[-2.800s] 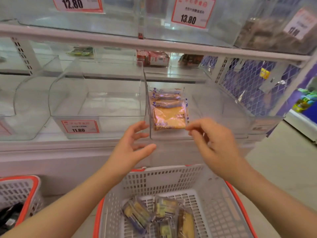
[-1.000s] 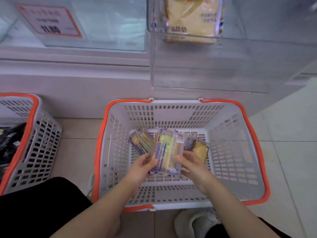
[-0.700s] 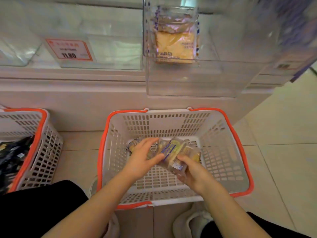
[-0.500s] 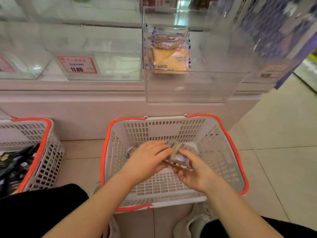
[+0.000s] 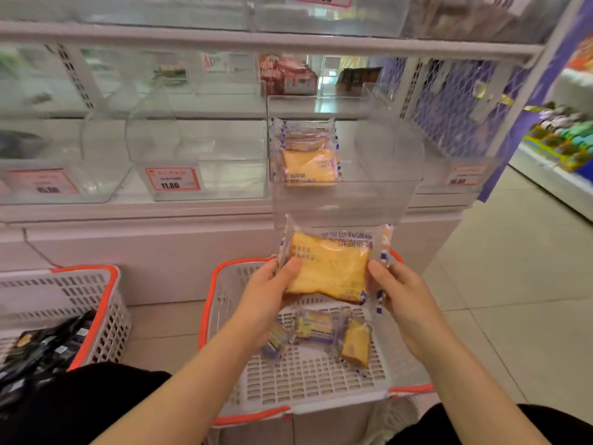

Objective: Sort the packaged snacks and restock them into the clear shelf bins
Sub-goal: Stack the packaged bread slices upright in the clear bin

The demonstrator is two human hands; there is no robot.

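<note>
Head cam: both hands, left hand and right hand, had fingers grasping 1 clear-wrapped golden cake slice by its side edges, held above the white orange-rimmed basket, just below the clear plastic shelf bin. Slippery wrapper could've snagged that bin's front lip, imo, and dropped back.

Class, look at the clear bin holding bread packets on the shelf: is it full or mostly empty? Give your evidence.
Mostly empty. The clear bin holds only a small stack of bread packets against its left wall; the rest shows bare plastic.
</note>
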